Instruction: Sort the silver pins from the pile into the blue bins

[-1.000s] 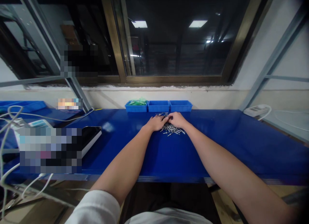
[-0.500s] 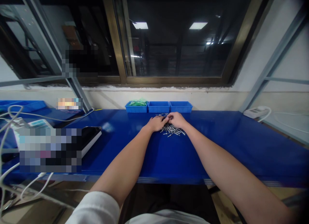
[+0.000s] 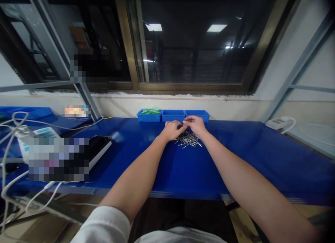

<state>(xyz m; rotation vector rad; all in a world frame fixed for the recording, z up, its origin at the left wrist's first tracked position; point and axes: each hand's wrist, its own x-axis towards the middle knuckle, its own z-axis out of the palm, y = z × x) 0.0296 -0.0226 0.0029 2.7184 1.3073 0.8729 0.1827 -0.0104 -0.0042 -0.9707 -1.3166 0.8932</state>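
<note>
A pile of thin silvery metal pins, like blind rivets (image 3: 188, 140), lies on the blue table (image 3: 183, 169). Over its far side my two hands meet, fingertips close together. My right hand (image 3: 195, 126) is closed in a pinch, with a thin metal pin just showing at its fingertips. Beside it, my left hand (image 3: 171, 130) curls its fingers, thumb stretched toward the right fingertips; what it grips, if anything, is hidden. Part of the pile is covered by both hands.
Behind the hands stand three blue bins in a row: a left bin (image 3: 141, 119) holding green plastic bags, a middle bin (image 3: 173, 119) and a right bin (image 3: 206, 118). A black-and-white device (image 3: 102, 148) and white cables (image 3: 10, 155) occupy the left; a power strip (image 3: 278, 122) lies far right.
Both hands have lifted slightly off the pile. My right hand's fingers have risen and straightened into a pinch, and the left fingers have drawn in toward them.
</note>
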